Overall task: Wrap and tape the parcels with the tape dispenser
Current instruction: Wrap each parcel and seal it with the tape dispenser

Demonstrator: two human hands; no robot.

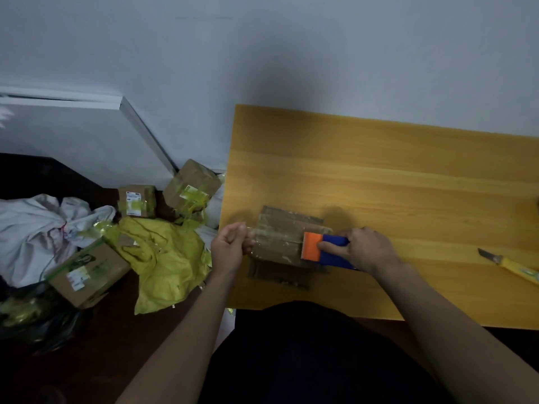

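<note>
A small brown cardboard parcel (281, 234) with clear tape across its top lies near the left edge of the yellow wooden table (393, 176). My right hand (363, 247) grips the blue tape dispenser (335, 252), whose orange toothed blade (311, 246) lies on the parcel's right part. A strip of clear tape runs left from the blade over the parcel. My left hand (230, 247) pinches the tape's free end at the parcel's left side.
A yellow utility knife (509, 265) lies near the table's right edge. On the floor to the left are several taped cardboard boxes (191, 185), yellow plastic wrap (163, 258), a white cloth (35, 231) and a dark bag.
</note>
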